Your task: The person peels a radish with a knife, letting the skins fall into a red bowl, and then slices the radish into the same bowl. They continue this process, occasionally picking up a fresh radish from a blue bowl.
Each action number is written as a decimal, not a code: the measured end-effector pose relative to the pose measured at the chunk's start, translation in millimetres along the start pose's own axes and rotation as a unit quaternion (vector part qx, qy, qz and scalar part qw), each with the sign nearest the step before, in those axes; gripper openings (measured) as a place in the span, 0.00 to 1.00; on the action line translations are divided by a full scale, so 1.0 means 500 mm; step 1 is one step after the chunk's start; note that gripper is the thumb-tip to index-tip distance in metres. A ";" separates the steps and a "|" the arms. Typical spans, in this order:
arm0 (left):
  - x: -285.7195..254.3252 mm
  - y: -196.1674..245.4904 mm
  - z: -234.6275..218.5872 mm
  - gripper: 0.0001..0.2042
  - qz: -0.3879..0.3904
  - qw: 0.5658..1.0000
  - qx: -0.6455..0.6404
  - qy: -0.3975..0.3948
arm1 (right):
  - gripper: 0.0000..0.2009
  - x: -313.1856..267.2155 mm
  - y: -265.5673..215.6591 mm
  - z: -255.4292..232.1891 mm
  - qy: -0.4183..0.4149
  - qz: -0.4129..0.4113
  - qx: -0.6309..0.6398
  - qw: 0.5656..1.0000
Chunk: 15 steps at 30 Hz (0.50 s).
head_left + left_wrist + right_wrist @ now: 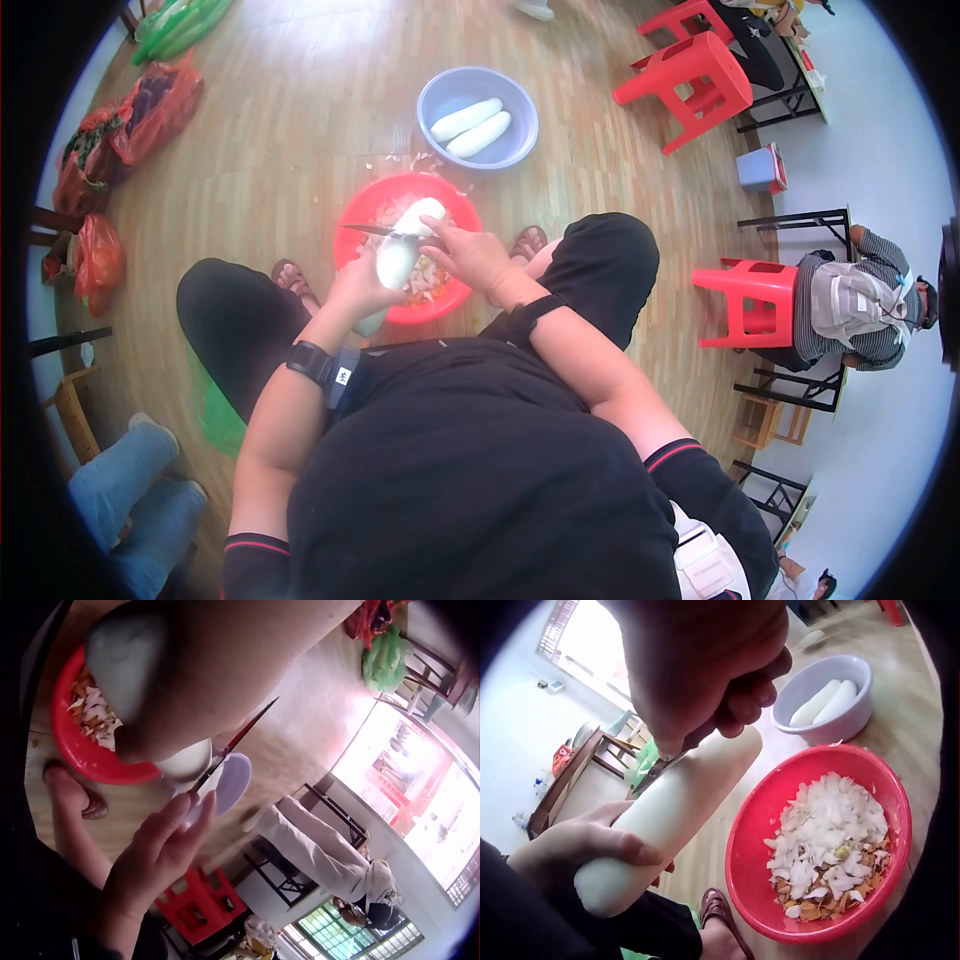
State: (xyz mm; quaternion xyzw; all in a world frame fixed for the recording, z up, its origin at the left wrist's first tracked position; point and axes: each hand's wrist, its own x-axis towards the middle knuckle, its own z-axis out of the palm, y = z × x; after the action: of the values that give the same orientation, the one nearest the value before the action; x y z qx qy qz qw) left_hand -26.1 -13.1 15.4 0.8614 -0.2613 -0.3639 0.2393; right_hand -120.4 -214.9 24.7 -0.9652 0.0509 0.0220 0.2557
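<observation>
My left hand [360, 290] grips a long peeled white radish [679, 806] near its lower end, thumb across the side. My right hand [472, 258] holds a knife [244, 735] with a narrow, pointed blade. In the right wrist view, the blade lies along the radish's upper side. Both hands are over a red basin [739, 885]. White shavings [821, 825] are heaped in the basin, beside orange-brown peelings [870, 881]. Much of the left hand's palm is hidden behind the radish.
Beyond the red basin stands a pale blue basin [530, 140] with two white radishes [478, 134]. Scraps [425, 163] lie on the wooden floor between them. Red stools [745, 305] and a seated person [875, 300] are at right; red bags [150, 115] line the left.
</observation>
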 end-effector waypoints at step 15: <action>0.023 -0.016 0.012 0.44 -0.020 0.994 -0.104 -0.027 | 0.26 -0.003 -0.014 -0.006 -0.023 -0.024 0.017 0.999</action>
State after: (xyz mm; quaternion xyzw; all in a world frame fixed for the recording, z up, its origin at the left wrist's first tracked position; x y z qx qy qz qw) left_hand -21.5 -15.4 1.2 0.8271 -0.2107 -0.4168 0.3128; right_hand -121.0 -210.5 30.9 -0.9609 0.0222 0.0375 0.2733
